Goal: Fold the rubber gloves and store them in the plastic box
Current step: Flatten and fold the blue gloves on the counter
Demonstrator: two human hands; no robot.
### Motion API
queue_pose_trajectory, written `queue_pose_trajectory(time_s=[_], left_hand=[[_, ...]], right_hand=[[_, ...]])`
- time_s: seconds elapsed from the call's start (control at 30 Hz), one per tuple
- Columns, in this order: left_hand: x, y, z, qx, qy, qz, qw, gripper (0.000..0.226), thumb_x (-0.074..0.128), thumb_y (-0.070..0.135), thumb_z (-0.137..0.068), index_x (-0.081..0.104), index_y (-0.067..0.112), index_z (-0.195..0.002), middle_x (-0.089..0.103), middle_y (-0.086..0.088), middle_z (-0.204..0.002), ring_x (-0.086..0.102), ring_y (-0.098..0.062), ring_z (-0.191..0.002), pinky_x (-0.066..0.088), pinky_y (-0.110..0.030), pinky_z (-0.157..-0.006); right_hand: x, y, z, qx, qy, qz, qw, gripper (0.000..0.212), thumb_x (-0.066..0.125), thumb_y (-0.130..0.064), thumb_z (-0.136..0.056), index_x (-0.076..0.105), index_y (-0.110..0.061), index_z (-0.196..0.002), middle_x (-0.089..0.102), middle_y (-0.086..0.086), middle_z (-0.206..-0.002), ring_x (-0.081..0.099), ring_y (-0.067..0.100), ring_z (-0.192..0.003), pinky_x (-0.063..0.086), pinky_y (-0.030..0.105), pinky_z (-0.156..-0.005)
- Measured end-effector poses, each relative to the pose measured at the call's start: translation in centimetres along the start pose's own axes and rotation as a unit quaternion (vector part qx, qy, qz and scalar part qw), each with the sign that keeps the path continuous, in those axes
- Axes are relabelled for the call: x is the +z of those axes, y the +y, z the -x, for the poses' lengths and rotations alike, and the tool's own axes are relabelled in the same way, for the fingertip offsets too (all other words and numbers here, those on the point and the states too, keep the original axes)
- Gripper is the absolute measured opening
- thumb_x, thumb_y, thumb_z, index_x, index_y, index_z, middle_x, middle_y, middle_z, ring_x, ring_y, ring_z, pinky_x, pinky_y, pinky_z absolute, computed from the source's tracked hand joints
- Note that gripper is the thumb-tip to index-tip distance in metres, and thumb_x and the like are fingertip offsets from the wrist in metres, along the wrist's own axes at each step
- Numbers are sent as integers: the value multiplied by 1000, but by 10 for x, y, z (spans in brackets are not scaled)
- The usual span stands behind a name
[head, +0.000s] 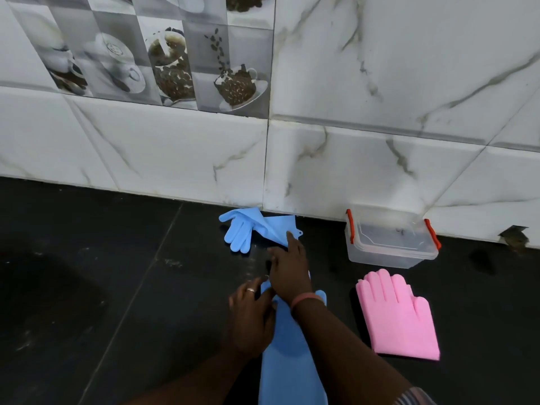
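A long blue rubber glove (pixel 289 363) lies flat on the black counter, its cuff toward me. My right hand (pixel 289 268) rests on its finger end with straight fingers, the tips reaching the cuff of a second blue glove (pixel 248 229) that lies crumpled by the wall. My left hand (pixel 251 314), wearing a ring, pinches the near glove's left edge beside my right wrist. A folded pink glove (pixel 400 317) lies flat to the right. The clear plastic box (pixel 365 255) with red latches stands open against the wall, behind the pink glove.
The black counter (pixel 117 258) runs up to a white marble-tiled wall (pixel 175 153). A dark sink hollow (pixel 43 287) lies at the left. A chipped hole (pixel 514 235) shows in the wall base at far right.
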State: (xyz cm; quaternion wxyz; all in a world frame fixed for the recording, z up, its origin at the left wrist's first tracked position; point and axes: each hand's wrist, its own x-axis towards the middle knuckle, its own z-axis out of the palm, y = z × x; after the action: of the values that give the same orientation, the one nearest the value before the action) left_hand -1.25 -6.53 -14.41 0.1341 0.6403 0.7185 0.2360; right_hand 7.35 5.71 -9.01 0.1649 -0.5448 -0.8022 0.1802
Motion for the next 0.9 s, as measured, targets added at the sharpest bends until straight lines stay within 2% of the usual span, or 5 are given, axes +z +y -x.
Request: queue_pose_trajectory(time_s=[0.17,0.37,0.57,0.7,0.9], left_hand=[[0,-3,0,20,17,9,1000,53,47,39,-97,39,44,-149,47,-2,-153,41,-25,-138,40,-47,-107],[-4,0,0,18,7,2,1000,48,41,43,-101,40,43,-149,43,-1,-155,39,-24,-143,35,-47,-113],[-4,1,1,16,78,34,996,42,45,41,-99,61,28,-135,58,-3,-136,51,-23,-127,46,-44,-101],[-4,-3,-5,2,99,109,989,15,52,30,-91,64,21,-91,66,-2,-98,62,-28,-92,51,-42,-77],[-34,22,-8,-258,184,309,896,27,51,4,-78,69,20,-67,69,5,-73,64,-18,-69,48,-31,-62]], right_hand=[[-2,-10,-41,3,13,-68,998,24,53,-15,-94,70,-9,-110,68,11,-117,62,27,-112,43,43,-104],[-44,-50,-34,74,129,-335,931,15,61,-15,-89,64,-21,-102,65,-8,-101,62,4,-92,49,20,-82],[-106,-59,-9,259,-108,-656,701,37,70,-26,-70,64,-6,-101,63,18,-99,61,32,-87,54,54,-92],[-121,-41,37,302,-154,-641,688,35,70,-29,-87,69,1,-105,72,20,-90,72,28,-66,58,30,-57],[-134,-13,70,303,-137,-642,691,41,62,-25,-85,65,2,-115,71,22,-94,68,33,-76,55,33,-70]])
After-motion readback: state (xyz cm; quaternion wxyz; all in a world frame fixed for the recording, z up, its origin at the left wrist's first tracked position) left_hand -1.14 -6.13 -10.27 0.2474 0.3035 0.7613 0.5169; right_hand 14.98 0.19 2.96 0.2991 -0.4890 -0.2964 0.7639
